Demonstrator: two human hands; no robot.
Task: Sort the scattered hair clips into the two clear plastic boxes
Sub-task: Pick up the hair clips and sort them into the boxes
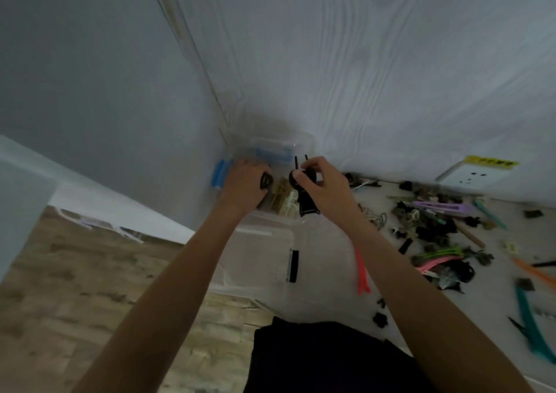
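Both of my hands are over the far clear plastic box [301, 143], which has blue latches and stands in the corner by the wall. My left hand [245, 182] holds a small dark clip [266, 180] in curled fingers. My right hand [320, 179] pinches a black claw clip [304, 195] above the box. Cream and beige clips [281, 198] lie inside that box. A second clear box [264, 260] sits nearer to me, with a black strip [293, 265] on its right wall. Scattered clips [436, 227] in black, purple, green, pink and teal cover the table to the right.
A coral long clip [362, 272] lies beside the near box. A white socket plate [475, 176] with a yellow label sits on the wall at the right. A long teal clip [532, 323] lies at the far right. Wooden floor shows at the lower left.
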